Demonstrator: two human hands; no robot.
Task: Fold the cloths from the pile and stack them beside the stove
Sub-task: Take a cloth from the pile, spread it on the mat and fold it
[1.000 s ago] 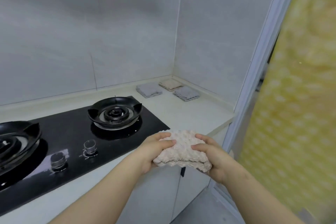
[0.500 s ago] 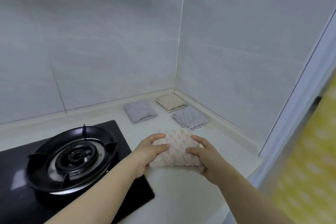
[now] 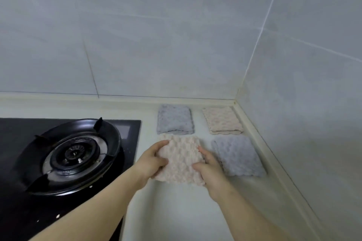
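On the counter (image 3: 176, 211) beside the stove (image 3: 68, 154), both hands hold a folded pink cloth (image 3: 181, 159).
The left hand (image 3: 151, 162) pinches its left edge, the right hand (image 3: 210, 170) its right edge, thumbs curled on top. Two grey cloths (image 3: 175, 119) (image 3: 238, 155) and a beige cloth (image 3: 222, 120) lie folded around it, near the tiled corner.

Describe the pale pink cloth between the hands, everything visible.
The pale pink cloth is folded into a rough square, nubbly and plush like microfibre, held flat, low over the counter; full contact cannot be told. The left hand grips its left edge, the right hand its right edge. It sits right of the stove, its far edge at the far grey cloth; the near grey cloth lies to its right.
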